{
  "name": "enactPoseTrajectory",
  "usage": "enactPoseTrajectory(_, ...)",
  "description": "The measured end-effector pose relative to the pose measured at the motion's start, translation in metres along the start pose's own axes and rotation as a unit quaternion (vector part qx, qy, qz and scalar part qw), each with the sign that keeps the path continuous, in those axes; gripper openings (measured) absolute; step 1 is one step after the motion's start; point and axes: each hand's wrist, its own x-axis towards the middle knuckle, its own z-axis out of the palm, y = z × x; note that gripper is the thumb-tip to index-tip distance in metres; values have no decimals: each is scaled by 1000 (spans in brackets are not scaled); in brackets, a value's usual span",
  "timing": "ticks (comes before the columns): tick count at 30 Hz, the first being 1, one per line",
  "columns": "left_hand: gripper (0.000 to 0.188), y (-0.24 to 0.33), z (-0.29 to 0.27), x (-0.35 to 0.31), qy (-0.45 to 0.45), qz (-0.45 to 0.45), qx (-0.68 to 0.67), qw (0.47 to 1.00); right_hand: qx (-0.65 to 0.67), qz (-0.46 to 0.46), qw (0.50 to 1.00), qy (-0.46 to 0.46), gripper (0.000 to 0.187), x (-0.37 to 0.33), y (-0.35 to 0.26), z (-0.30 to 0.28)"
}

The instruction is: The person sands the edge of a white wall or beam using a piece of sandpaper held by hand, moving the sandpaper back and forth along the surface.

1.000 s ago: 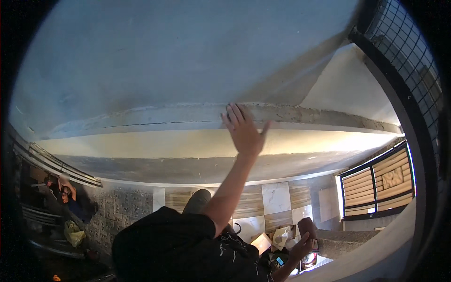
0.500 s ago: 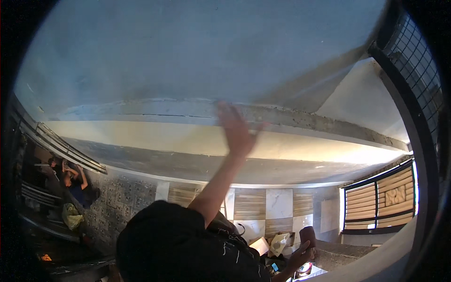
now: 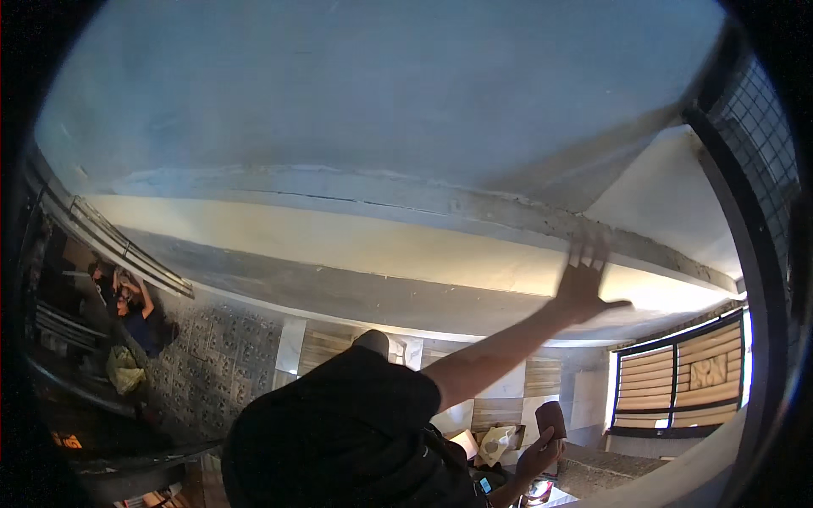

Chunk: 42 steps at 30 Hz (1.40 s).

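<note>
My left hand reaches up and to the right, fingers spread, thumb out to the side. Its fingertips are blurred and overlap the rough edge of a ledge on the blue-grey wall; whether they touch it I cannot tell. Low on the right, my right hand is closed around the lower end of a curled reddish-brown sheet that looks like sandpaper. The sheet stands upright above my fingers. My black sleeve covers much of the lower middle.
A dark metal frame with mesh rises at the right, above a slatted window. Below are a tiled floor, papers and a pale bag. Two people are at the far left, near a yellowish sack.
My left hand has swept right and somewhat down along the ledge, its arm swinging with it. My right hand still holds the reddish-brown sheet, in nearly the same place.
</note>
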Motion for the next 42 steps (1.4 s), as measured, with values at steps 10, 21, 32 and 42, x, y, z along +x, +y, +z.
enactPoseTrajectory(10, 119, -53, -18, 9, 49, -248, 70, 965, -4, 11, 1000, -13, 47, -14, 12, -19)
enactPoseTrajectory(21, 86, -47, -41, -44, 93, -103, -70, 988, 58, 35, 998, -18, 49, -17, 17, -11)
enactPoseTrajectory(32, 105, -45, -75, -49, -294, -89, -171, 936, 31, -69, 997, -14, 37, 13, -5, -7)
enactPoseTrajectory(42, 81, -201, -178, -121, 156, 74, 250, 953, 96, -121, 987, -52, 28, 8, -29, 3)
